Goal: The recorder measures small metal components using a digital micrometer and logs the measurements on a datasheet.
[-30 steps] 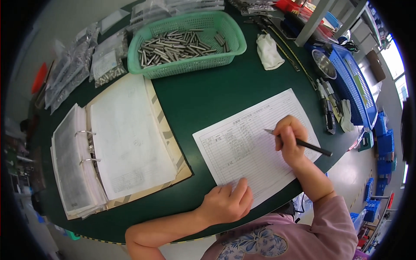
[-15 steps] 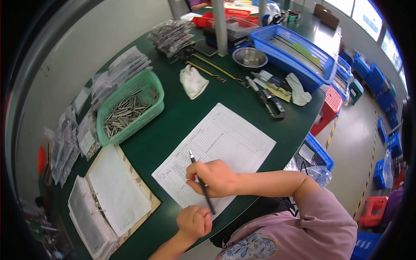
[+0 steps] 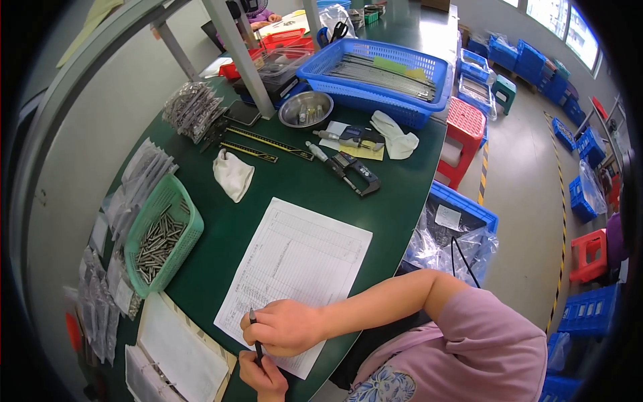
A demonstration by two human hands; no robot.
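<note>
My right hand (image 3: 288, 327) is closed around a dark pen (image 3: 252, 316) above the lower part of a printed table sheet (image 3: 305, 248). The pen stands nearly upright in the picture, one end showing above my fingers. Its lower end meets my left hand (image 3: 264, 378), whose thumb and fingers pinch it at the sheet's near edge. Rows of small print and handwriting cover part of the paper, which lies flat on the green table. To the left of my left hand is an open ring binder (image 3: 184, 348) with a white page.
A green basket (image 3: 191, 231) of metal pins stands left, beside bagged parts (image 3: 137, 184). Farther back are a white glove (image 3: 233, 175), a digital micrometer (image 3: 348, 171), a metal bowl (image 3: 281, 115) and a blue basket (image 3: 375, 85) of rods. A red stool (image 3: 462, 120) stands right.
The view has shifted, so the table things sit farther left. My left hand has come up to the pen's lower end, and the pen now stands more upright, lower in the picture.
</note>
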